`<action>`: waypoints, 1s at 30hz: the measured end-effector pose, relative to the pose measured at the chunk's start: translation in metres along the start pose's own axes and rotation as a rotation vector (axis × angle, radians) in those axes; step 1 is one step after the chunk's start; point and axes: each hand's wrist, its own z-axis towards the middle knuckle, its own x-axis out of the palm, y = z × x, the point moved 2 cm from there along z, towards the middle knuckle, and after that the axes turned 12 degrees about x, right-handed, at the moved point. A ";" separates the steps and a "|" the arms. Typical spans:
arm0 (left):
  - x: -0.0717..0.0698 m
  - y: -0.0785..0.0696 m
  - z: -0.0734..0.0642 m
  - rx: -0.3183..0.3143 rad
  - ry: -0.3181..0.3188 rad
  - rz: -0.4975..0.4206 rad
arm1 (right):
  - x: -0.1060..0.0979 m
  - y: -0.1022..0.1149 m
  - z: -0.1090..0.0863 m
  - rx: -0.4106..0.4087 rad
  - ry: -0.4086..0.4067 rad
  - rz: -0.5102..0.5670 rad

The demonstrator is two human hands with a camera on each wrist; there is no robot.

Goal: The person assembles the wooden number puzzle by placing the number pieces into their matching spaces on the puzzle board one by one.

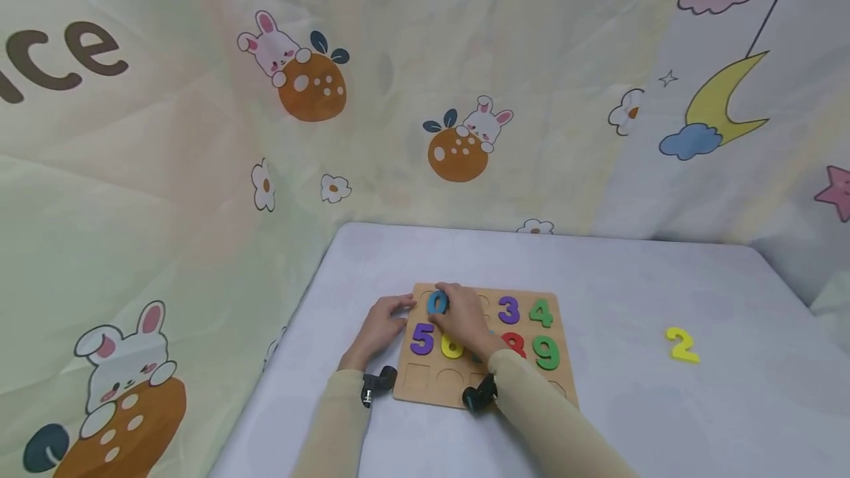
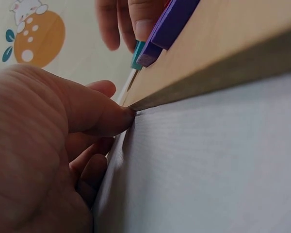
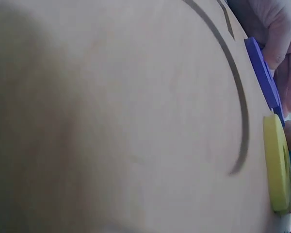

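Note:
A wooden number puzzle board (image 1: 425, 382) lies on the table. My right hand (image 1: 467, 318) reaches over its upper left part and pinches the blue number 0 (image 1: 437, 302) between thumb and fingers. The 0 is at the top left of the board; its underside is hidden. At the board's left edge, my left hand (image 1: 383, 327) rests with the thumb (image 2: 119, 119) touching the side. Close to the right hand are the purple 5 (image 1: 421, 338) and yellow 6 (image 1: 451, 347). The right forearm partly covers the red 8 (image 1: 514, 343).
A purple 3 (image 1: 509, 310), green 4 (image 1: 541, 313) and green 9 (image 1: 547, 352) sit on the board's right half. Carved outlines show along its bottom row. Off to the right, a yellow 2 (image 1: 682, 345) lies on the white table (image 1: 624, 419). A printed curtain (image 1: 385, 43) stands behind.

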 end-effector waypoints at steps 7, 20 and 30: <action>0.003 0.000 0.002 -0.025 0.003 0.002 | 0.003 0.002 0.002 0.026 0.013 -0.006; 0.001 -0.002 -0.001 -0.008 -0.012 0.000 | 0.006 0.010 0.004 0.026 0.000 -0.012; 0.002 -0.003 0.000 -0.007 -0.008 0.007 | 0.008 0.010 0.004 0.011 -0.025 -0.014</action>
